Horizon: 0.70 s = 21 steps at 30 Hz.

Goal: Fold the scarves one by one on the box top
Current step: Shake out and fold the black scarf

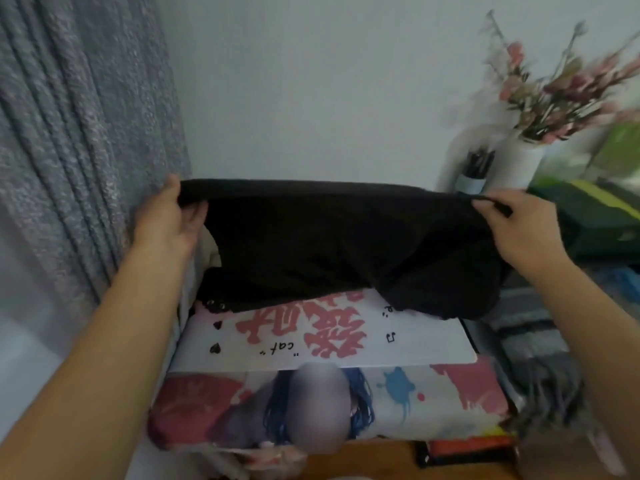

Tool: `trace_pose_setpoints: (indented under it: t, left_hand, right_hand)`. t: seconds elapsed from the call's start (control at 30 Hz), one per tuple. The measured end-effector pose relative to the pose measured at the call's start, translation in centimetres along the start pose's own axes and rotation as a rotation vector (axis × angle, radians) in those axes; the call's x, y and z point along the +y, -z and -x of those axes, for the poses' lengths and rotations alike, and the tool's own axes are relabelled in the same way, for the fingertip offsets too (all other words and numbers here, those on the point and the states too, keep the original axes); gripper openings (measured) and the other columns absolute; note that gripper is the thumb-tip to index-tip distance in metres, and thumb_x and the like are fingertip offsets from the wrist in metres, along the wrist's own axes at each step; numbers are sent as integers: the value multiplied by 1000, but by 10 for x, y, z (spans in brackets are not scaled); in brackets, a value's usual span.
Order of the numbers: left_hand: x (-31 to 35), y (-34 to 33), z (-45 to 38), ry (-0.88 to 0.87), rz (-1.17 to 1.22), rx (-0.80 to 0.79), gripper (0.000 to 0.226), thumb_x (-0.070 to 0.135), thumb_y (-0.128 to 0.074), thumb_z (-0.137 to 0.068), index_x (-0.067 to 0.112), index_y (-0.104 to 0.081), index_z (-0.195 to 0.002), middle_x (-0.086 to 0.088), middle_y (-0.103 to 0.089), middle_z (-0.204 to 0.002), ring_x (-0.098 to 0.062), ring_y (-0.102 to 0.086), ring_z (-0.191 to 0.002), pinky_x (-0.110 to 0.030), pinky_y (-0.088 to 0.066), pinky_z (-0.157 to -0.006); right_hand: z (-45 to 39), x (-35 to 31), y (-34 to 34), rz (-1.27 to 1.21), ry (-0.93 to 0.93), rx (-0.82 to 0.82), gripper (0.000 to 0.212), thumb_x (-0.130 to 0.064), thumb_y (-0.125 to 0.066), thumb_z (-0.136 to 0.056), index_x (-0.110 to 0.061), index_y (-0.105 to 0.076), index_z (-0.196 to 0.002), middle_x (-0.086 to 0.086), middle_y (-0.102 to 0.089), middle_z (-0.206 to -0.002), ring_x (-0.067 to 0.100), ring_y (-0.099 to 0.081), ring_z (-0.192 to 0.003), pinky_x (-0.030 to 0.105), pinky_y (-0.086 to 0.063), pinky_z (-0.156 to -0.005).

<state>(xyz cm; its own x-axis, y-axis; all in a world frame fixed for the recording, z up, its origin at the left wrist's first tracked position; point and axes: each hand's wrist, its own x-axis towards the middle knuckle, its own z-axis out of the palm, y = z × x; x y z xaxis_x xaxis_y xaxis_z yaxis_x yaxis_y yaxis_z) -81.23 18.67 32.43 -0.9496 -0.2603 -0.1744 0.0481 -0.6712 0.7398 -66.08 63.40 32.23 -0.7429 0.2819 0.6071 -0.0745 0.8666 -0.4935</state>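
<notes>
A black scarf (332, 244) was held stretched out above the box top (346, 344), which served as the landmark for everything else. The left hand (169, 216) gripped the scarf's upper left corner, fingers (194, 211) curled over the cloth edge with the thumb behind it. The right hand (512, 233) pinched the upper right corner, fingers (485, 206) closed narrowly on a fold of fabric. Between the two hands the top edge ran taut and nearly level, above the far edge of the box top. The body of the scarf hung down from that edge, and its lower part rested bunched on the far portion of the box top, heaviest toward the far right corner.

The box top was white, printed with large pink characters, small black hearts and the word "cat"; its near half lay uncovered. A printed cloth (450, 393) in pink, blue and white lay just nearer than the box top, partly under its near edge. A grey curtain (69, 133) hung to the left of the box top. Beyond its far right corner stood a white vase (519, 161) of pink flowers, blurred. To the right of the box top lay a grey striped fabric (533, 341).
</notes>
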Motion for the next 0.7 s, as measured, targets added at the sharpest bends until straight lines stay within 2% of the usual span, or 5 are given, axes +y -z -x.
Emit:
trace_pose_setpoints:
  t: [0.1,0.27,0.4,0.5,0.7]
  left_hand:
    - [-51,96,7,234,-68,194,41,35,-61,-99,12,-58,-133,-6,-67,-121,-17,-65,-110,-26,-59,-70]
    - [-145,235,33,463,-291,484,45,30,-55,-103,12,-49,-144,-11,-56,-135,-26,-55,-116,-35,-50,-88]
    - [-183,305,47,545,-550,447,40,32,-59,-101,10,-54,-135,-14,-60,-127,-32,-61,-107,-43,-56,-84]
    - [-216,387,23,648,-824,316,68,32,-79,-83,6,-53,-140,-20,-59,-134,-38,-61,-112,-55,-54,-95]
    - [-182,350,64,575,-758,430,39,21,-67,-97,-1,-56,-127,-24,-65,-114,-34,-66,-92,-33,-61,-52]
  right_hand:
    - [54,25,-27,112,157,-227,13,-14,-73,-89,-7,-77,-99,10,-76,-89,27,-70,-78,36,-55,-78]
    - [154,55,-89,399,262,-653,10,-28,-65,-91,-23,-72,-96,0,-73,-83,26,-70,-74,38,-56,-61]
    - [212,69,-131,580,262,-981,25,-39,-45,-102,-26,-65,-111,-4,-69,-105,20,-68,-97,34,-50,-78]
    - [231,73,-142,625,255,-1085,28,-38,-42,-104,-27,-63,-118,-4,-67,-113,20,-66,-102,33,-49,-81]
    - [242,85,-145,644,253,-1120,26,-37,-44,-103,-31,-64,-119,-7,-65,-110,15,-65,-98,28,-49,-78]
